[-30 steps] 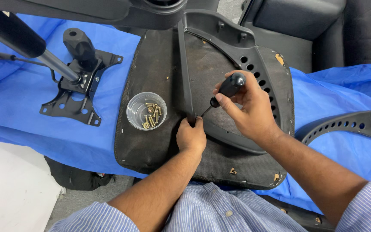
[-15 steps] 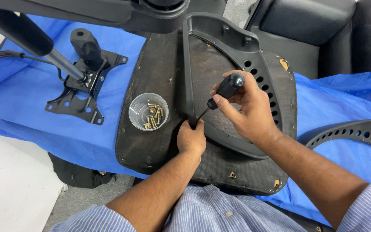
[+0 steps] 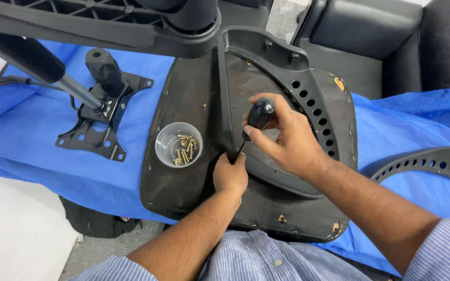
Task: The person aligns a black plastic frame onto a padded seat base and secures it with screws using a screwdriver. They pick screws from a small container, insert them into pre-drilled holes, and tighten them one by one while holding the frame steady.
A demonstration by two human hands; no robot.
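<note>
**Screwdriver set against the seat underside**

A metal bracket (image 3: 96, 122) lies on the blue cloth (image 3: 37, 151). Right of it, a clear cup (image 3: 178, 144) of screws stands on the upturned seat (image 3: 183, 182). The left hand (image 3: 230, 174) pinches the screwdriver (image 3: 253, 122) tip against the seat; the right hand (image 3: 287, 140) is clamped around its black handle. A curved black arm (image 3: 433, 161) lies far right.

One screwdriver (image 3: 253, 122), one plastic cup (image 3: 178, 144), two hands, several brass screws (image 3: 183, 151)
</note>
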